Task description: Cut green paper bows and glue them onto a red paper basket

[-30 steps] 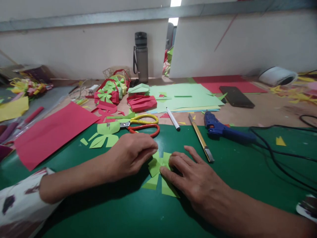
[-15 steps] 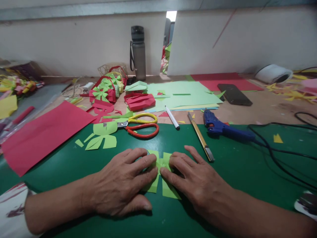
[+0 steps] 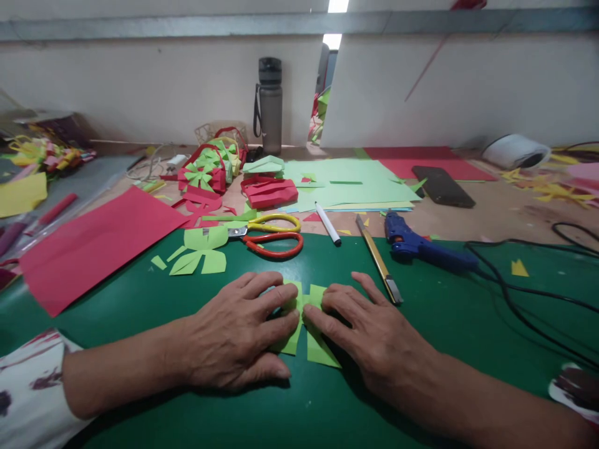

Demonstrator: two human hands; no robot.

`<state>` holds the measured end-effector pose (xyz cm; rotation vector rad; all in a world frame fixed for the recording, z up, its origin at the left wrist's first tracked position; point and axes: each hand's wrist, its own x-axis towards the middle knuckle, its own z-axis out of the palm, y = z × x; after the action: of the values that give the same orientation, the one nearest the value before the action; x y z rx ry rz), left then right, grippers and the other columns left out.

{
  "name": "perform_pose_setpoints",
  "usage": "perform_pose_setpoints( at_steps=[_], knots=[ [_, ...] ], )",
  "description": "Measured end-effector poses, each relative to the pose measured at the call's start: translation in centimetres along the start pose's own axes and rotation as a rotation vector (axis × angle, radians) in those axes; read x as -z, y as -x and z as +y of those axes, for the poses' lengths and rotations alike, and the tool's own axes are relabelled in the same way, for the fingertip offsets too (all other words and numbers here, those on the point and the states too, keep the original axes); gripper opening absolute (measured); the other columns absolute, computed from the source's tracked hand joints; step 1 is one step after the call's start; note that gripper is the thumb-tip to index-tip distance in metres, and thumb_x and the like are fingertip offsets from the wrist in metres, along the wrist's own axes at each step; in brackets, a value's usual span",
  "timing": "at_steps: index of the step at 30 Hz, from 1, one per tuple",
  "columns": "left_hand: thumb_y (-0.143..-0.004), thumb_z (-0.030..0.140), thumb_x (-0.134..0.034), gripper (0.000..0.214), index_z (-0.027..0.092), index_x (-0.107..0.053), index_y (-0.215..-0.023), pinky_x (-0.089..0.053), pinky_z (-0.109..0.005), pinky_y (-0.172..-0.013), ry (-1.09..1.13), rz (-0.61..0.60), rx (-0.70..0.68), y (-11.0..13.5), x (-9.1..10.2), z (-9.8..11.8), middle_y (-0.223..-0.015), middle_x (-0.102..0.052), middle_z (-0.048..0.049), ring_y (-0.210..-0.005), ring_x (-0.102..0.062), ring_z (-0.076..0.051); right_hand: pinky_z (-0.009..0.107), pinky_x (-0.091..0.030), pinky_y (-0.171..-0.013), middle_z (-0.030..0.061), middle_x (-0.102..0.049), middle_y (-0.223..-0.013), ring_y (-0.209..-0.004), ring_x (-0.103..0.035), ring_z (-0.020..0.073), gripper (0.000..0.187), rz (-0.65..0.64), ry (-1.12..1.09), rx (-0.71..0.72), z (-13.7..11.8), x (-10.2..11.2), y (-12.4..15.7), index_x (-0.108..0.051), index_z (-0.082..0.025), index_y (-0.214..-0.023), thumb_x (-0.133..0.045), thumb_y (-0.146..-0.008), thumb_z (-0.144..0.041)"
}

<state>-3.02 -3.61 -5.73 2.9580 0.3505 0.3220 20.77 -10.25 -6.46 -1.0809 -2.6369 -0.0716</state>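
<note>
A light green cut paper shape (image 3: 318, 352) lies on the dark green cutting mat (image 3: 421, 362). My left hand (image 3: 238, 333) lies flat on its left side, fingers spread and pressing down. My right hand (image 3: 369, 337) rests flat on its right side, fingertips meeting the left ones at the paper's middle. Most of the shape is hidden under the two hands. Neither hand grips anything.
Scissors with yellow and red handles (image 3: 269, 236), green paper scraps (image 3: 199, 252), a white marker (image 3: 327, 223), a utility knife (image 3: 379, 260) and a blue glue gun (image 3: 421, 246) with black cable lie behind. A red sheet (image 3: 93, 243) is left; a phone (image 3: 442, 186) and bottle (image 3: 270, 106) stand farther back.
My left hand slid back from a raised pinch at the paper's top to lie flat on its left side. The right hand stayed in place.
</note>
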Motion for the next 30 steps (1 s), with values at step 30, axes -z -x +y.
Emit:
perform_pose_setpoints(
  at_steps=[30],
  knots=[
    [-0.094,0.057,-0.034,0.048,0.016,-0.058,-0.104,-0.032,-0.043,-0.087,-0.056,-0.024,-0.071,-0.1,0.6,0.4,-0.108,-0.06,-0.0073,-0.108,-0.044,-0.03,0.038,-0.046,-0.084,0.0254,-0.057,-0.127,-0.111,-0.058,0.0335,0.04,-0.172,0.365,-0.693,11.0,5.6,4.9,-0.047,-0.003,-0.129,-0.042,-0.092,-0.018]
  ],
)
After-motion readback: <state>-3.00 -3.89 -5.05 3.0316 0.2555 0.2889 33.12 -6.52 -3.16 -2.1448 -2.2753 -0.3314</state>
